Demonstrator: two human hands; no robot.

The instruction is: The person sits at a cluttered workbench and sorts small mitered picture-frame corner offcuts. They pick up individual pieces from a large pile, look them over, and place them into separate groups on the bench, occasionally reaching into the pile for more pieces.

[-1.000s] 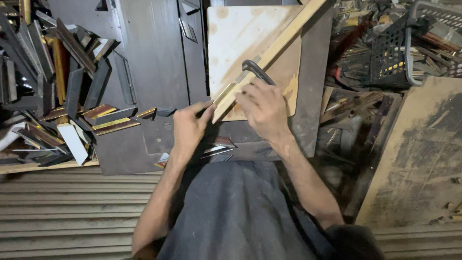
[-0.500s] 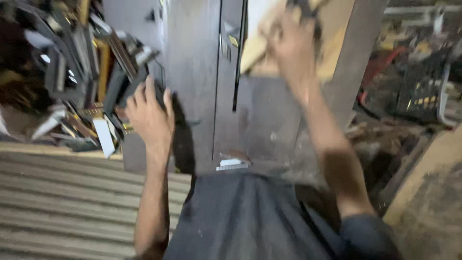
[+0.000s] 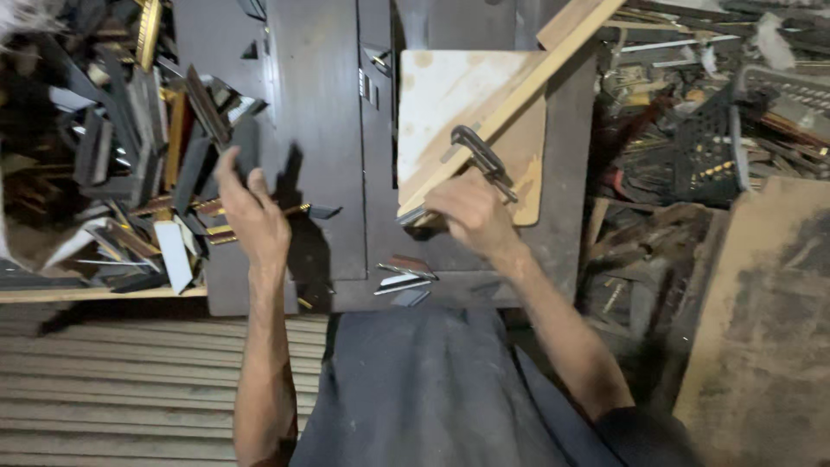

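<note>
This is a picture-frame workshop. A heap of cut frame mouldings (image 3: 130, 173) crowds the left, a dark metal machine table (image 3: 320, 130) carries a wooden board (image 3: 450, 104) with a clamp (image 3: 481, 157), and scrap litters the right.

No packages, labels, signs or screens show in this view. Around the fingers lie only bare things: frame moulding offcuts, a wooden board and a dark surface, none with a sticker, tag or printed face that can be made out. The cluttered heaps at both sides are too dim and jumbled to pick out any wrapper or box.
</note>
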